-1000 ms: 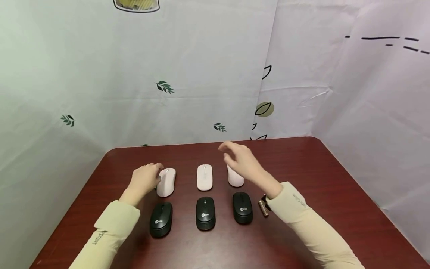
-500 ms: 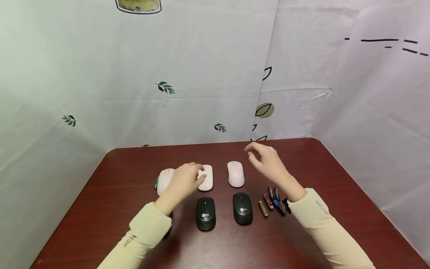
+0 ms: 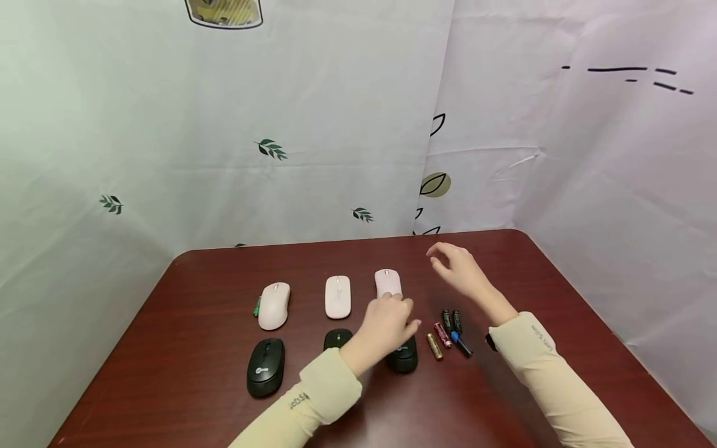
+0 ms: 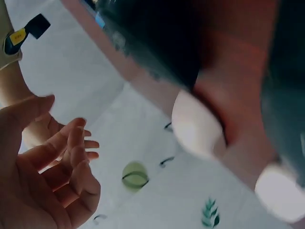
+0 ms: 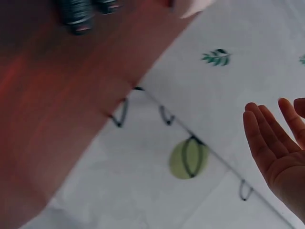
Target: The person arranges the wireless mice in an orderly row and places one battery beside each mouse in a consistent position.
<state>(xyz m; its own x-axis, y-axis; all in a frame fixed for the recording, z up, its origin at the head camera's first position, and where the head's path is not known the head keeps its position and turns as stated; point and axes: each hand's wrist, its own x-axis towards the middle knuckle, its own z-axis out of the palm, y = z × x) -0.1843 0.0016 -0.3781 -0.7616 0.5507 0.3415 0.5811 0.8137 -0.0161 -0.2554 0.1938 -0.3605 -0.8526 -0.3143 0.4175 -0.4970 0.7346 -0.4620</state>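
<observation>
My left hand (image 3: 386, 323), fingers loosely bent and holding nothing, hovers over the right black computer mouse (image 3: 404, 359) and overlaps the lower end of a pale pink mouse (image 3: 388, 282). My right hand (image 3: 460, 272), also holding nothing, hangs in the air with bent fingers, beyond a small group of batteries. In that group lie a gold battery (image 3: 434, 346), a red one (image 3: 442, 335), two dark ones (image 3: 447, 321) and a blue-and-black cylinder (image 3: 462, 344). The middle black mouse (image 3: 337, 338) is partly hidden by my left forearm.
On the dark red table (image 3: 185, 348), a white mouse (image 3: 338, 297) stands at the back middle and another pale mouse (image 3: 274, 306) to its left, a green cylinder (image 3: 257, 306) beside it. The left black mouse (image 3: 266, 367) is nearer. A pale curtain (image 3: 336, 124) hangs behind.
My left hand has swept right, from the left pale mouse past the middle one to the right black mouse. My right hand has moved right, uncovering the right pale mouse and the batteries.
</observation>
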